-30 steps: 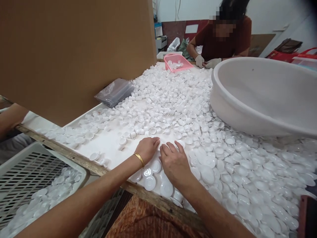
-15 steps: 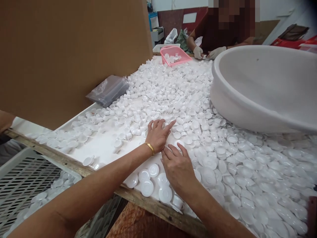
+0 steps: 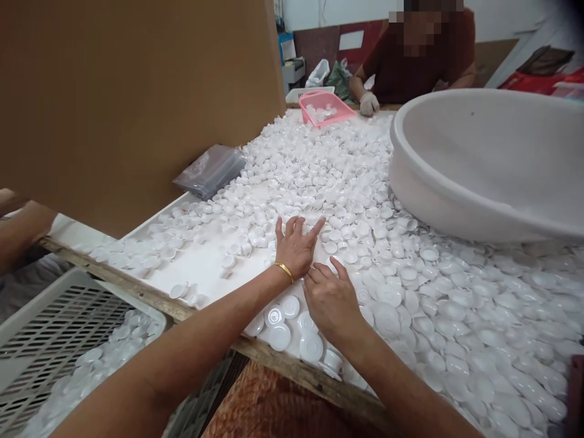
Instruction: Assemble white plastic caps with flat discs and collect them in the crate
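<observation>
A white table top [image 3: 201, 267] is covered with several small white plastic cups and saucer-like discs [image 3: 347, 201]. My left hand [image 3: 295, 244], with a gold bangle at the wrist, lies flat with spread fingers on the cups near the middle. My right hand [image 3: 332, 297] rests just behind it, fingers curled down onto the white discs, thumb raised; what its fingertips pinch is hidden. A few discs lie face up [image 3: 279, 334] near the wooden front edge.
A big white basin [image 3: 479, 182] stands at the right. A brown cardboard wall [image 3: 137, 91] rises at the left, a bag of clear plastic [image 3: 210, 171] beside it. A grey slatted crate [image 3: 55, 328] with white pieces sits lower left. Across the table, a person's gloved hand [image 3: 367, 103] is by a pink basket [image 3: 326, 109].
My left hand has reached forward from a curled pose to lie open on the cups. My right hand has stayed almost where it was.
</observation>
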`<state>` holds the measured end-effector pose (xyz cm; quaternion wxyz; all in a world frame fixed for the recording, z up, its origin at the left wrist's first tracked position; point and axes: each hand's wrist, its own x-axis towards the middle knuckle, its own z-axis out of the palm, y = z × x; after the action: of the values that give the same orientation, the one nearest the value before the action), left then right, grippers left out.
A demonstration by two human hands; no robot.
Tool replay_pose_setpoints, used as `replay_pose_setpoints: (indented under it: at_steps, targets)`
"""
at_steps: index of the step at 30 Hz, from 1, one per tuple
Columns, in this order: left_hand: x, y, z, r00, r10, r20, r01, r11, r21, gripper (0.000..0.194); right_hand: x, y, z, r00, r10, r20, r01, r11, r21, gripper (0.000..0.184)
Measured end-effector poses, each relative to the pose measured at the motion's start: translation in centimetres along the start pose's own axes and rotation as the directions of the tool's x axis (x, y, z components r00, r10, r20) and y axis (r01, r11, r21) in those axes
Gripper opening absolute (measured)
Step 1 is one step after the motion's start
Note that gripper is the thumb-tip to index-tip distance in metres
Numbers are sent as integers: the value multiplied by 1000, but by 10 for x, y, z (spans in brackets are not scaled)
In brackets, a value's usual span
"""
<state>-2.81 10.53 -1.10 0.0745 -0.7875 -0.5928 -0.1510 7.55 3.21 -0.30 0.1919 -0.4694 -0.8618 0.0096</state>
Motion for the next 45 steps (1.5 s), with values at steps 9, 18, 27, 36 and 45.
replay_pose_setpoints:
  at_steps: [9, 18, 27, 36, 45]
  targets:
    - [-19, -43, -34, 989, -146, 12, 146, 973, -178, 31, -7, 45, -34, 985, 165, -55, -153, 971, 185, 24]
    - [-57, -67, -29, 929, -307, 207, 350, 909, -224, 37, -11, 85, -67, 840, 499, 212, -501, 864, -51, 21]
    - [-55, -47, -28, 970, -74, 233, 125, 969, -214, 27, -14, 72, -35, 908, 303, 289, -233, 939, -253, 18]
    - [-61, -48, -28, 940, -228, 256, 303, 901, -311, 39, -14, 83, -43, 860, 359, 363, -280, 926, -253, 20]
    - [-46, -39, -20, 963, -83, 255, 166, 931, -324, 33, -9, 86, -51, 838, 379, 393, -349, 925, -147, 8]
